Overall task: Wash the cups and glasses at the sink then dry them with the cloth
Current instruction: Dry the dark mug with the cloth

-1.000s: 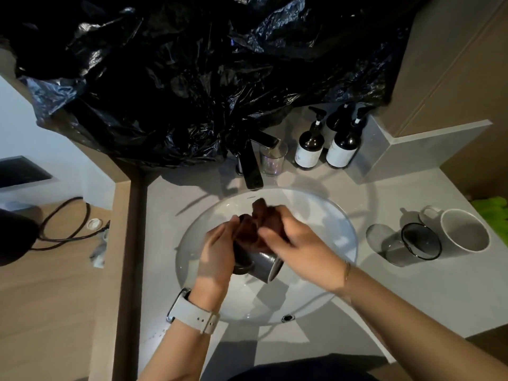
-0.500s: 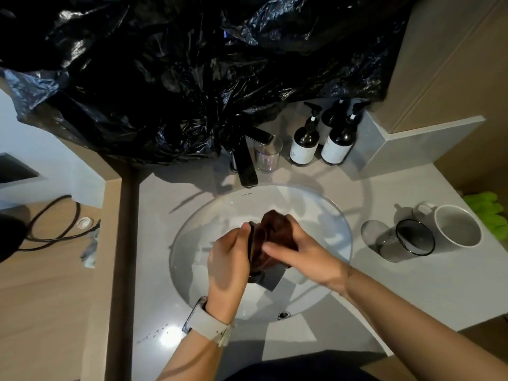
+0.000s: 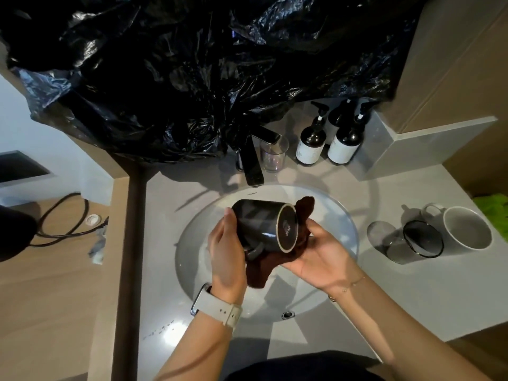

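Over the white sink basin (image 3: 341,215), the left hand (image 3: 226,254) holds a dark glazed mug (image 3: 261,224) on its side, fingers curled round the mouth end and hidden behind it, thumb up along the wall. The mug's base faces the camera, ringed by a pale unglazed foot; its handle points down. The right hand (image 3: 321,257) lies palm up and nearly flat beneath it, cradling a brown cloth (image 3: 297,240) against the base and lower wall, fingers relaxed rather than gripping.

The mug looks like stiff, fairly heavy ceramic, and its glossy wall is probably slippery while wet (a drop onto the hard basin could chip it). The safest hold seems to be the handle or a full wrap round the body, not the rim. The cloth is soft and limp, so it should mould into the mug.

On the bench (image 3: 412,284) to the right stand a white mug (image 3: 467,229) and a glass (image 3: 406,243) lying on its side; another glass (image 3: 272,155) waits by the tap (image 3: 251,163).
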A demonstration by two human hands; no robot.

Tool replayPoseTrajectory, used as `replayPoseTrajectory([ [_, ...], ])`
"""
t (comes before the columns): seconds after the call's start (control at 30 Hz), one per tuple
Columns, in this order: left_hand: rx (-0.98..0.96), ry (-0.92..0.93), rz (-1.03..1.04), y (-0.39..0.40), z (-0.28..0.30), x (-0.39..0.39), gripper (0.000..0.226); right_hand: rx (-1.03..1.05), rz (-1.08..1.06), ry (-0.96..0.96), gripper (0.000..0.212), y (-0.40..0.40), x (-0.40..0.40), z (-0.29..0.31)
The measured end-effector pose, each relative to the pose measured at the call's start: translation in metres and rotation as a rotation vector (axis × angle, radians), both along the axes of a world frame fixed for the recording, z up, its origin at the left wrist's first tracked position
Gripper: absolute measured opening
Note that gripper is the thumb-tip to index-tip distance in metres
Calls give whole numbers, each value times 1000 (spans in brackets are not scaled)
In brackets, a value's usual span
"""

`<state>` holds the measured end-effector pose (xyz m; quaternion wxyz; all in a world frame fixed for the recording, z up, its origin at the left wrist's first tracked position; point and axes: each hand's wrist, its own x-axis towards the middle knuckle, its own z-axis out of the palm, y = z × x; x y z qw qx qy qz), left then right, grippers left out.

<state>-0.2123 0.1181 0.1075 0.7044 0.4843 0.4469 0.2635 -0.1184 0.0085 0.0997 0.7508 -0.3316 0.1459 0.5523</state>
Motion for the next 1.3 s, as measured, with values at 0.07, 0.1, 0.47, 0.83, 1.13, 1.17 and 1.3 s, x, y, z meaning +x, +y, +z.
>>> replayPoseTrajectory([
  [0.07, -86, 21, 19, -6, -5, 4, 44, -43, -108, -29, 47, -1, -8, -3],
  [0.1, -142, 37, 33, -10, -4, 7, 42, -100, -153, -74, 47, 2, -14, -7],
  [0.47, -722, 96, 29, -7, -7, 10, 34, -247, 24, -1284, 53, -33, -21, -36],
  [0.83, -796, 249, 21, -7, -13, 5, 30, -747, -14, -1327, 23, -25, 27, 4],
  [1.13, -785, 178, 98, -10, -15, 4, 35, -516, 500, -1588, 62, -28, 6, -7],
  [1.17, -779, 185, 110, -10, -14, 3, 36, -472, 517, -1593, 61, -30, 5, -13],
  [1.3, -760, 173, 118, -9, -11, 0, 37, -345, 311, -1773, 47, -34, 12, -16],
])
